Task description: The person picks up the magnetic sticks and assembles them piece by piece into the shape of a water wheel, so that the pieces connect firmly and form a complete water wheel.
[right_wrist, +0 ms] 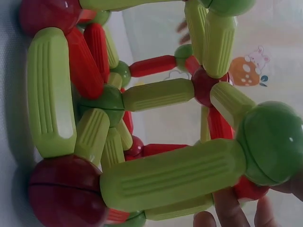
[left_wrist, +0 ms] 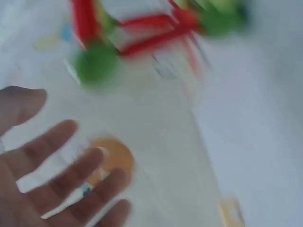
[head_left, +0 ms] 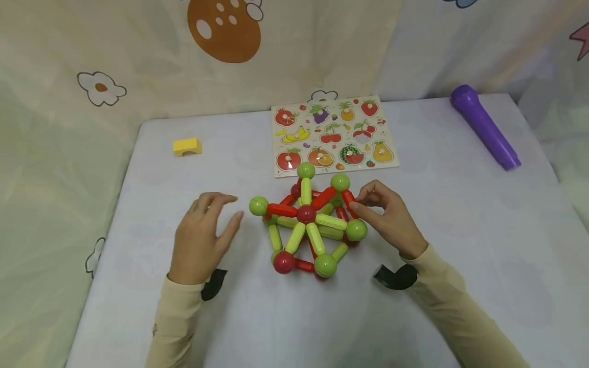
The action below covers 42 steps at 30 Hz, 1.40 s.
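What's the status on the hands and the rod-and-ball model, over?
Left hand open, just clear of the model. Right hand fingers pinching a red rod on the rod-and-ball model. Fruit puzzle board behind, nothing in the way.

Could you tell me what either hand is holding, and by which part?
The right hand pinches a red rod on the structure's right side; the left hand holds nothing.

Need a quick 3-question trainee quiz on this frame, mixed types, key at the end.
1. True or false: the left hand grips the red-and-green rod-and-ball toy structure.
2. Which hand pinches a red plastic rod of it?
3. The purple plastic tube lies: A) at the table's far right, B) beside the yellow arch-shaped block, C) on the wooden fruit puzzle board.

Key: 1 false; 2 the right hand; 3 A.
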Each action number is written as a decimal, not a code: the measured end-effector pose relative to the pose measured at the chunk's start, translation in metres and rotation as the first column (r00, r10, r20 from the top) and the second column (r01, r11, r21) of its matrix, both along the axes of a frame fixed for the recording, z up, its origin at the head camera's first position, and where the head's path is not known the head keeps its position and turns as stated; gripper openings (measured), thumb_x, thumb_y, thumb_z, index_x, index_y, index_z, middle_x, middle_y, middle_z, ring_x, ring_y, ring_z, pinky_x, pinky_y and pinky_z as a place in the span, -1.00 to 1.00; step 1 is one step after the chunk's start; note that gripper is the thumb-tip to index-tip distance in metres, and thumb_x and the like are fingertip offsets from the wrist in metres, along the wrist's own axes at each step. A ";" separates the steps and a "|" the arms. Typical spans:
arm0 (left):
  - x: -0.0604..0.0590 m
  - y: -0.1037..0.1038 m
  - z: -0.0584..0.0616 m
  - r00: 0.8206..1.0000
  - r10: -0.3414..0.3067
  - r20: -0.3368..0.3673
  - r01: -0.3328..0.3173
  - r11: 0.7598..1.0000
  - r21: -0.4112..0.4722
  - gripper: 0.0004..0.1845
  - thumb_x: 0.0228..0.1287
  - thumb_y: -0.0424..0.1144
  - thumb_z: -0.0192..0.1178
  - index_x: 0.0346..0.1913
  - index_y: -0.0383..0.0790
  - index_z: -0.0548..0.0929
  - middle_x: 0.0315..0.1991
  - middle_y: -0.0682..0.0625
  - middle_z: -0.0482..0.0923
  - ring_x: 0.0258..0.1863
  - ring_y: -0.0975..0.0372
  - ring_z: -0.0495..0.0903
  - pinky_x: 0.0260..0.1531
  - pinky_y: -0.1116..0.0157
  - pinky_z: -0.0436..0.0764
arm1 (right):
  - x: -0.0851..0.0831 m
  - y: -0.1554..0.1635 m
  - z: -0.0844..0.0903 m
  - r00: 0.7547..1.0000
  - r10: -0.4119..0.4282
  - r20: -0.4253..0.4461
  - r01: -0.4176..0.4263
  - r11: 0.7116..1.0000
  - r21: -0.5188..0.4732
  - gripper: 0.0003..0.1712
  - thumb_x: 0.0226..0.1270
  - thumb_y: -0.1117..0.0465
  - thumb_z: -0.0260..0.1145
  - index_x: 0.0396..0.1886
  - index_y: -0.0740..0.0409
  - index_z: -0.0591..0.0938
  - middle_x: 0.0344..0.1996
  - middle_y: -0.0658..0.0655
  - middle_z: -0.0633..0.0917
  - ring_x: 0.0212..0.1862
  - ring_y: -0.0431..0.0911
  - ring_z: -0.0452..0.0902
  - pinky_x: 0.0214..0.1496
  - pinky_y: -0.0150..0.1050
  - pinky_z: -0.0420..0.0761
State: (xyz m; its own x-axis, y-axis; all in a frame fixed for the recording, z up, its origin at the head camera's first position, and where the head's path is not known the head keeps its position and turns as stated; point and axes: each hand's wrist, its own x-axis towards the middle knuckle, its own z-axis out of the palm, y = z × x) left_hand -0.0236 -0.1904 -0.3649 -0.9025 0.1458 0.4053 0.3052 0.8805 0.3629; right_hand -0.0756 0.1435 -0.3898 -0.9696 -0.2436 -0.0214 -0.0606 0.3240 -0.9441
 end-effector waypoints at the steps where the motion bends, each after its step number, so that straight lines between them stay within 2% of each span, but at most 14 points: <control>1: 0.002 -0.009 -0.005 0.998 0.055 0.026 -0.055 0.998 -0.015 -0.68 0.22 -0.16 0.31 -0.03 -0.27 0.61 -0.11 -0.18 0.54 -0.25 -0.02 0.55 -0.42 0.05 0.54 | 0.000 0.000 -0.001 1.000 0.002 0.005 -0.002 1.000 0.002 -0.73 0.31 0.14 0.30 -0.23 0.24 0.45 -0.34 0.18 0.64 -0.11 0.06 0.53 -0.01 -0.03 0.42; 4: 0.010 -0.032 -0.018 0.971 0.200 0.131 -0.191 0.978 -0.079 -0.67 0.25 -0.12 0.27 -0.05 -0.29 0.61 -0.14 -0.25 0.54 -0.41 -0.03 0.52 -0.61 0.08 0.47 | -0.001 -0.001 -0.002 1.000 0.000 0.013 -0.001 1.000 0.016 -0.73 0.32 0.14 0.29 -0.23 0.24 0.45 -0.33 0.20 0.64 -0.11 0.06 0.53 -0.01 -0.03 0.42; 7: 0.016 -0.045 -0.029 0.915 0.293 0.276 -0.260 0.954 -0.152 -0.59 0.29 0.00 0.20 -0.06 -0.31 0.59 -0.16 -0.33 0.52 -0.49 -0.04 0.51 -0.72 0.11 0.41 | -0.001 0.001 -0.001 1.000 -0.005 0.014 0.005 1.000 0.022 -0.74 0.35 0.13 0.26 -0.22 0.24 0.45 -0.31 0.24 0.63 -0.10 0.06 0.52 0.00 -0.03 0.40; 11: 0.019 -0.052 -0.039 0.836 0.334 0.436 -0.264 0.940 -0.215 -0.48 0.28 0.15 0.14 -0.12 -0.31 0.54 -0.23 -0.33 0.47 -0.57 -0.01 0.48 -0.75 0.14 0.37 | 0.000 0.004 0.000 1.000 -0.016 0.007 0.016 1.000 0.026 -0.74 0.41 0.11 0.19 -0.20 0.23 0.45 -0.30 0.20 0.66 -0.09 0.02 0.48 -0.02 -0.07 0.35; 13: 0.018 -0.053 -0.043 0.826 0.323 0.462 -0.250 0.944 -0.213 -0.50 0.26 0.15 0.17 -0.17 -0.30 0.53 -0.30 -0.29 0.44 -0.60 0.03 0.44 -0.74 0.16 0.37 | 0.000 0.007 0.000 1.000 -0.027 -0.005 0.027 0.999 0.019 -0.74 0.43 0.10 0.16 -0.20 0.24 0.44 -0.32 0.13 0.67 -0.11 -0.03 0.50 -0.02 -0.10 0.35; 18: 0.018 -0.050 -0.044 0.845 0.290 0.450 -0.218 0.954 -0.204 -0.61 0.19 -0.02 0.28 -0.21 -0.32 0.52 -0.32 -0.28 0.44 -0.53 -0.01 0.45 -0.69 0.13 0.44 | 0.001 0.016 -0.003 0.998 -0.044 -0.051 0.041 0.997 -0.070 -0.77 0.46 0.18 0.12 -0.21 0.31 0.42 -0.35 0.05 0.68 -0.19 -0.06 0.58 0.00 -0.27 0.50; 24: 0.024 -0.049 -0.040 0.820 0.352 0.451 -0.247 0.929 -0.277 -0.60 0.16 -0.03 0.26 -0.19 -0.34 0.51 -0.33 -0.30 0.43 -0.55 -0.04 0.44 -0.68 0.11 0.40 | 0.004 0.026 -0.003 0.994 -0.069 -0.090 0.051 0.982 -0.180 -0.80 0.45 0.26 0.11 -0.22 0.38 0.41 -0.35 0.17 0.68 -0.21 -0.07 0.59 -0.05 -0.37 0.55; 26: 0.025 -0.050 -0.041 0.830 0.340 0.441 -0.243 0.934 -0.263 -0.64 0.16 -0.08 0.25 -0.20 -0.34 0.51 -0.35 -0.30 0.44 -0.59 -0.01 0.44 -0.69 0.12 0.40 | 0.006 0.030 -0.003 0.991 -0.090 -0.104 0.070 0.980 -0.184 -0.81 0.45 0.27 0.12 -0.23 0.38 0.43 -0.36 0.15 0.68 -0.22 -0.11 0.59 -0.05 -0.37 0.55; 28: 0.026 -0.052 -0.043 0.859 0.309 0.408 -0.227 0.945 -0.237 -0.69 0.15 -0.15 0.22 -0.19 -0.35 0.52 -0.33 -0.31 0.45 -0.60 0.00 0.43 -0.69 0.12 0.42 | 0.008 0.031 -0.002 0.987 -0.111 -0.118 0.086 0.977 -0.197 -0.83 0.45 0.28 0.12 -0.22 0.37 0.44 -0.35 0.14 0.69 -0.21 -0.11 0.59 -0.06 -0.37 0.54; 32: 0.029 -0.047 -0.039 0.948 0.200 0.248 -0.161 0.972 -0.170 -0.74 0.11 -0.24 0.25 -0.18 -0.33 0.55 -0.28 -0.30 0.49 -0.54 -0.05 0.46 -0.57 0.03 0.48 | 0.018 0.030 0.004 0.968 -0.165 -0.188 0.121 0.966 -0.228 -0.89 0.42 0.34 0.12 -0.24 0.36 0.47 -0.36 0.07 0.67 -0.20 -0.13 0.58 -0.08 -0.41 0.53; 35: 0.032 -0.035 -0.026 0.989 0.075 0.124 -0.062 0.993 -0.103 -0.71 0.09 -0.26 0.30 -0.13 -0.29 0.57 -0.18 -0.24 0.50 -0.44 -0.04 0.52 -0.46 0.03 0.51 | 0.029 0.025 0.012 0.953 -0.189 -0.237 0.116 0.950 -0.291 -0.93 0.38 0.42 0.12 -0.26 0.41 0.47 -0.37 0.10 0.65 -0.22 -0.13 0.58 -0.11 -0.41 0.54; 37: 0.033 -0.022 -0.013 0.997 -0.023 0.068 0.025 0.999 -0.030 -0.70 0.09 -0.26 0.32 -0.11 -0.27 0.58 -0.11 -0.20 0.49 -0.34 -0.01 0.55 -0.39 0.07 0.54 | 0.037 0.021 0.018 0.952 -0.175 -0.252 0.083 0.938 -0.336 -0.94 0.36 0.47 0.11 -0.26 0.45 0.47 -0.38 0.13 0.64 -0.25 -0.11 0.58 -0.14 -0.40 0.55; 39: 0.034 -0.007 -0.001 0.991 -0.129 0.018 0.128 0.990 0.061 -0.71 0.13 -0.23 0.32 -0.10 -0.27 0.59 -0.05 -0.17 0.49 -0.21 0.03 0.57 -0.28 0.12 0.60 | 0.044 0.015 0.023 0.956 -0.133 -0.263 0.032 0.934 -0.357 -0.95 0.34 0.50 0.09 -0.27 0.48 0.47 -0.38 0.14 0.63 -0.29 -0.11 0.57 -0.17 -0.39 0.57; 42: 0.036 0.020 0.011 0.954 -0.292 -0.072 0.300 0.931 0.208 -0.72 0.25 -0.15 0.26 -0.10 -0.28 0.60 0.02 -0.16 0.48 -0.05 0.07 0.55 -0.07 0.26 0.59 | 0.054 0.006 0.029 0.956 -0.021 -0.294 -0.070 0.952 -0.297 -0.95 0.32 0.55 0.08 -0.27 0.44 0.47 -0.36 0.13 0.66 -0.32 -0.12 0.56 -0.21 -0.38 0.57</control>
State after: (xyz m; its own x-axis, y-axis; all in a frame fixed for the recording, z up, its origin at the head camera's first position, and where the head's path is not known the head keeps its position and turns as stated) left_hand 0.0123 -0.1700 -0.3543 -0.8146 0.3100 0.4902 0.5578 0.6507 0.5153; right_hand -0.0216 0.1499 -0.3610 -0.9156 -0.2180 0.3379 -0.3507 0.0220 -0.9362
